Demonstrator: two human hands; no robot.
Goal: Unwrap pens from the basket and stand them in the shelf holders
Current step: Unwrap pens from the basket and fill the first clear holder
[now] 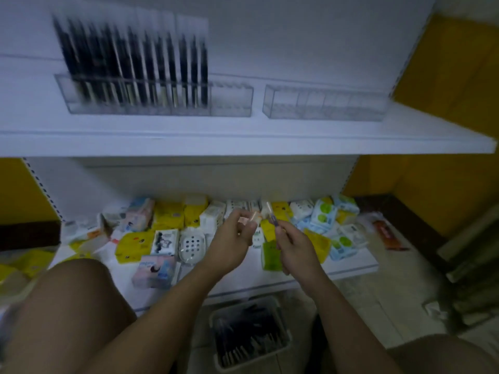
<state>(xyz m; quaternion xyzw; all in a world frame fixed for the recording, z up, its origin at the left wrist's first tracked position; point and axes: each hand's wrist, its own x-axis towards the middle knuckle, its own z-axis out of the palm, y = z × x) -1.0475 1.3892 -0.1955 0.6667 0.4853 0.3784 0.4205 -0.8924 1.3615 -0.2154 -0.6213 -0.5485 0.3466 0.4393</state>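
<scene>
A pen (273, 221) was pinched in the curled fingers of the right hand (295, 248), in front of the lower shelf (351, 265) and above the basket (244, 305). What seemed to be its clear wrapper (253, 215) was pinched by the fingertips of the left hand (232, 240).

A white upper shelf (297, 136) juts out over a lower shelf (351, 263) crowded with small packaged goods lying in a loose jumble. Yellow packs (167, 215) sit toward the back left, and white packs with green and blue print (322, 214) are heaped at the right. A white plastic piece with round holes (192, 245), possibly a soap dish, lies beside a pink box (154, 271) at the front. A green pack (270, 256) stands near the middle. An orange packet (387, 234) lies on the pale floor (391, 292) just beside the shelf's right end. A yellow wall (445, 184) runs behind.
</scene>
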